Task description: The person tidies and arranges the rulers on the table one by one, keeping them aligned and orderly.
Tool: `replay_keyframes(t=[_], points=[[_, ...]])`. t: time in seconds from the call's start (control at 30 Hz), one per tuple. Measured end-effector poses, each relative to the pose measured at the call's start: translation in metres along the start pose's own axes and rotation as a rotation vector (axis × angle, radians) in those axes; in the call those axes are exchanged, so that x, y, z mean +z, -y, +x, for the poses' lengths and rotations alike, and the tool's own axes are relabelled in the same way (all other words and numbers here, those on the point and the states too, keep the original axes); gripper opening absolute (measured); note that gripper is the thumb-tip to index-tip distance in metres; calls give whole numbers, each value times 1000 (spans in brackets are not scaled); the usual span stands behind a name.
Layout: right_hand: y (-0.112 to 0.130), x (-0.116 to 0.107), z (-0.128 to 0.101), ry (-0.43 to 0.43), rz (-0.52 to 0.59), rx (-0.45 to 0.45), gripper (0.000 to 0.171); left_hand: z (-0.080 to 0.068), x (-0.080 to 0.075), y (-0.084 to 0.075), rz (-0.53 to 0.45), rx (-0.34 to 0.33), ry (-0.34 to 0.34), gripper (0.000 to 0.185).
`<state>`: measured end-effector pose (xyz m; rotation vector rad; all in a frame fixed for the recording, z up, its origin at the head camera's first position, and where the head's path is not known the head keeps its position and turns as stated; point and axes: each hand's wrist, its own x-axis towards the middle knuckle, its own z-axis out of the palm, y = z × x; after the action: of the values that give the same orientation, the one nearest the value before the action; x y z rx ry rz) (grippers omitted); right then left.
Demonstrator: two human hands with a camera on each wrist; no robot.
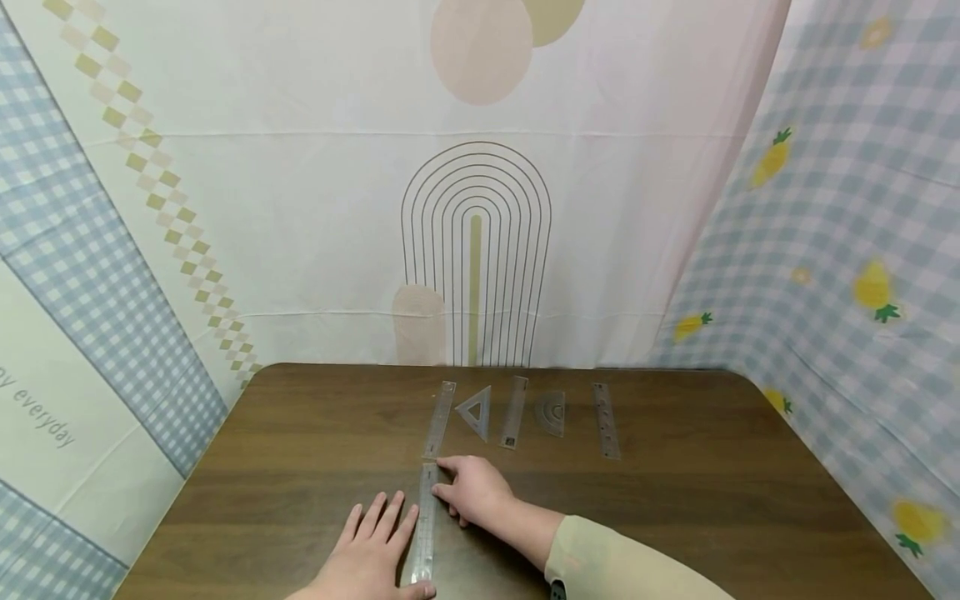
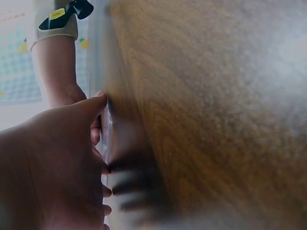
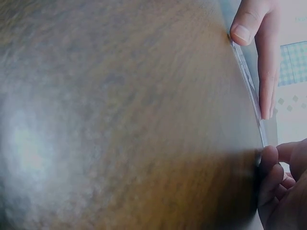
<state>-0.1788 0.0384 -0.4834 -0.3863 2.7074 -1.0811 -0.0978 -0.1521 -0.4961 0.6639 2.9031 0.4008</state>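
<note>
I see a clear ruler (image 1: 425, 533) lying flat near the worktop (image 1: 712, 500) front edge, running front to back. Left hand (image 1: 375, 554) rests flat beside it, fingers straight, thumb against its near end. Right hand (image 1: 472, 490) pinches its far end with curled fingers. Five more rulers (image 1: 517, 412) sit in a row toward the back edge.

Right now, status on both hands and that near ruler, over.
Left hand flat beside near ruler, thumb at its near end. Right hand touching its far end. Row of five clear drawing tools lies beyond, nothing blocking.
</note>
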Motion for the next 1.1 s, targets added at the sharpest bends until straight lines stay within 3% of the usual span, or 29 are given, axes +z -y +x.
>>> replay_keyframes(t=[0.23,0.47,0.7,0.87,1.1], points=[[-1,-2,-1,-17,5,-3,49,2,-2,-2,-22,-13,-21,104],[-3,-9,-7,-28,41,-22,44,3,-4,-6,-19,-5,-116,94],[-10,-18,-15,-44,75,-35,38,6,-15,-11,-28,-48,-72,88],[-15,-22,-19,-62,42,-63,36,9,-19,-13,-32,-65,-49,88],[-20,-26,-22,-78,37,-95,34,14,-23,-17,-54,-83,-64,87]])
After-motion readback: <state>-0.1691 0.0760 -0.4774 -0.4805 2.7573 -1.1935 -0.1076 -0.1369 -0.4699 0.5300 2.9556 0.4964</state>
